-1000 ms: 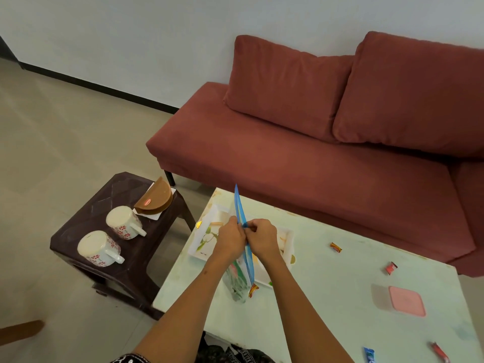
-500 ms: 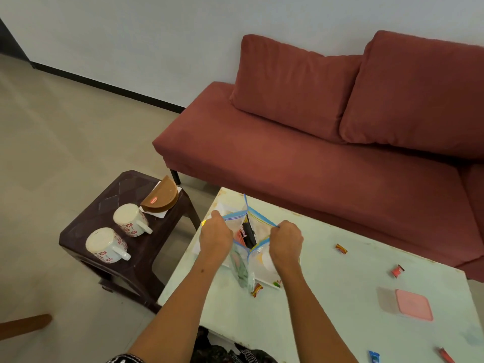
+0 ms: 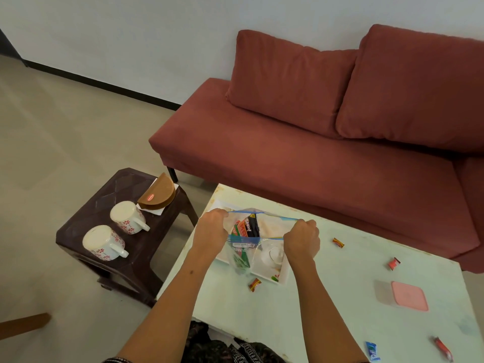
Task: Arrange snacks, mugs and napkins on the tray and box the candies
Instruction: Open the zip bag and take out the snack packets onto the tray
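A clear zip bag [image 3: 251, 239] with a blue seal hangs above the white tray [image 3: 284, 277] on the pale table. My left hand [image 3: 212, 226] grips its left rim and my right hand [image 3: 302, 238] its right rim, holding the mouth wide. Snack packets [image 3: 246, 227] in red, green and black show inside. Loose candies lie on the table: one [image 3: 254, 284] by the tray's front edge, one [image 3: 337, 242] to the right, a red one [image 3: 393, 263] farther right. Two floral mugs [image 3: 127, 217] [image 3: 102, 243] lie on the dark stool beside a brown napkin holder [image 3: 157, 196].
A pink-lidded box [image 3: 403, 297] sits on the table's right side. A blue candy [image 3: 372, 351] and a red candy [image 3: 442, 348] lie near the front right edge. The red sofa [image 3: 314, 153] runs behind the table; the dark stool [image 3: 78, 231] stands to its left.
The bag's seal was pinched shut between both hands; my hands have since pulled apart, left hand leftward and right hand rightward, spreading the bag's mouth open and showing the packets inside.
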`<state>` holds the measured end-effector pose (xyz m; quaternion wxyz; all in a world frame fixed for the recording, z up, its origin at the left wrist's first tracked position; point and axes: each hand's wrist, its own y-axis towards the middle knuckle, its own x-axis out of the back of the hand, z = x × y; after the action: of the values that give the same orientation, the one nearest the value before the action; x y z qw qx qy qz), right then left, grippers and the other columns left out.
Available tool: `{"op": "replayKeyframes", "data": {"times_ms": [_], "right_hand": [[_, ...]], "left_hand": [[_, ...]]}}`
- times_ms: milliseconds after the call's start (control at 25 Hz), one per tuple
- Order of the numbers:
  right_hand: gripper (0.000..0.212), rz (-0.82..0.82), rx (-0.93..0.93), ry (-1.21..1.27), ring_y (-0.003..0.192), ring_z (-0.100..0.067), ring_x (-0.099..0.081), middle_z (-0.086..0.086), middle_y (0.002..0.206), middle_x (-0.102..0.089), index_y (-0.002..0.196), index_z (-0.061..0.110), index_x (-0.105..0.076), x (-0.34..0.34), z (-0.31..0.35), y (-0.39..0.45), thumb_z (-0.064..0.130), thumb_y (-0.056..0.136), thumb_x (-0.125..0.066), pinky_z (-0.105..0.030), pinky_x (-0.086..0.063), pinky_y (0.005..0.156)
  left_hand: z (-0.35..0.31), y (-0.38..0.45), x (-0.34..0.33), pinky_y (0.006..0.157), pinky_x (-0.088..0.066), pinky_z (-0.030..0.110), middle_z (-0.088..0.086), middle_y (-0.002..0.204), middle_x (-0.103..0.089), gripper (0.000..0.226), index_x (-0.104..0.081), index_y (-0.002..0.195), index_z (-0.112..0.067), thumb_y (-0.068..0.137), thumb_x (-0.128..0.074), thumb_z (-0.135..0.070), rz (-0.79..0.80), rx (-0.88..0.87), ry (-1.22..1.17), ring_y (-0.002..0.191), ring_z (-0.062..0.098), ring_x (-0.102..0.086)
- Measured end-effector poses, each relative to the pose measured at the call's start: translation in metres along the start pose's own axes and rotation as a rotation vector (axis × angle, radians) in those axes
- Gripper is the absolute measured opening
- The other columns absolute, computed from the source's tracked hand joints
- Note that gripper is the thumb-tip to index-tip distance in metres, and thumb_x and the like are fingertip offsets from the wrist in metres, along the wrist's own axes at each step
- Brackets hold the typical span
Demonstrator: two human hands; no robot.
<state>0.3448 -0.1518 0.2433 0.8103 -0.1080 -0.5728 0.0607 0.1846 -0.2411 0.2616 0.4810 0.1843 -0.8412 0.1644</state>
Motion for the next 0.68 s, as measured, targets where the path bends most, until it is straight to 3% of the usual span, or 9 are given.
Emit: {"op": "replayKeyframes", "data": {"times_ms": [160, 280, 360, 440, 480, 560, 680], "right_hand": [[0.051, -0.053, 0.096, -0.065, 0.119, -0.027, -0.043, -0.011, 0.134, -0.04, 0.13, 0.007, -0.045, -0.01, 0.009, -0.01, 0.014, 0.082, -0.063, -0.033, -0.04, 0.094], [0.034, -0.075, 0.283, 0.015, 0.116, -0.027, -0.045, -0.011, 0.128, -0.044, 0.119, 0.009, -0.058, -0.016, 0.026, -0.022, 0.01, 0.085, -0.059, -0.031, -0.039, 0.089], [0.018, 0.034, 0.35, 0.011, 0.101, -0.028, -0.055, -0.011, 0.116, -0.056, 0.101, 0.008, -0.063, -0.025, 0.038, -0.03, 0.013, 0.088, -0.053, -0.031, -0.04, 0.075], [0.015, 0.187, 0.317, -0.007, 0.086, -0.029, -0.06, -0.013, 0.104, -0.065, 0.081, 0.009, -0.058, -0.036, 0.045, -0.034, 0.022, 0.088, -0.053, -0.03, -0.041, 0.066], [0.017, 0.283, 0.272, 0.021, 0.087, -0.029, -0.062, -0.013, 0.101, -0.067, 0.081, 0.01, -0.057, -0.042, 0.046, -0.036, 0.026, 0.085, -0.058, -0.031, -0.043, 0.066], [0.032, 0.415, 0.189, 0.069, 0.096, -0.031, -0.064, -0.012, 0.104, -0.065, 0.098, 0.007, -0.06, -0.053, 0.046, -0.041, 0.035, 0.083, -0.062, -0.033, -0.049, 0.075], [0.043, 0.494, 0.071, 0.128, 0.093, -0.034, -0.065, -0.013, 0.112, -0.061, 0.113, 0.002, -0.055, -0.066, 0.042, -0.046, 0.037, 0.087, -0.054, -0.035, -0.054, 0.084]], "left_hand": [[-0.014, -0.004, -0.002, 0.1, -0.043, 0.035, 0.013, 0.129, -0.059, 0.037, -0.054, 0.126, -0.004, 0.089, -0.053, -0.008, 0.033, -0.035, -0.083, 0.119, 0.027, -0.054], [-0.017, -0.001, -0.006, 0.105, -0.039, 0.033, 0.009, 0.135, -0.055, 0.043, -0.05, 0.132, -0.008, 0.089, -0.053, -0.009, 0.047, 0.017, -0.113, 0.123, 0.024, -0.051], [-0.018, -0.001, -0.004, 0.106, -0.04, 0.032, 0.007, 0.136, -0.056, 0.043, -0.051, 0.132, -0.01, 0.089, -0.053, -0.01, 0.033, 0.047, -0.147, 0.122, 0.022, -0.052], [-0.021, -0.005, 0.001, 0.106, -0.04, 0.032, 0.007, 0.136, -0.055, 0.042, -0.051, 0.132, -0.01, 0.089, -0.054, -0.01, 0.018, 0.065, -0.182, 0.122, 0.022, -0.053], [-0.022, -0.008, 0.004, 0.106, -0.04, 0.032, 0.007, 0.135, -0.055, 0.042, -0.051, 0.131, -0.01, 0.089, -0.054, -0.009, 0.012, 0.067, -0.189, 0.122, 0.022, -0.052], [-0.021, -0.013, 0.007, 0.106, -0.04, 0.03, 0.007, 0.135, -0.056, 0.041, -0.052, 0.13, -0.009, 0.09, -0.052, -0.006, -0.004, 0.044, -0.199, 0.123, 0.021, -0.052], [-0.018, -0.02, 0.009, 0.108, -0.041, 0.032, 0.007, 0.134, -0.057, 0.039, -0.055, 0.128, -0.009, 0.09, -0.05, -0.003, -0.027, 0.029, -0.236, 0.122, 0.021, -0.053]]}}
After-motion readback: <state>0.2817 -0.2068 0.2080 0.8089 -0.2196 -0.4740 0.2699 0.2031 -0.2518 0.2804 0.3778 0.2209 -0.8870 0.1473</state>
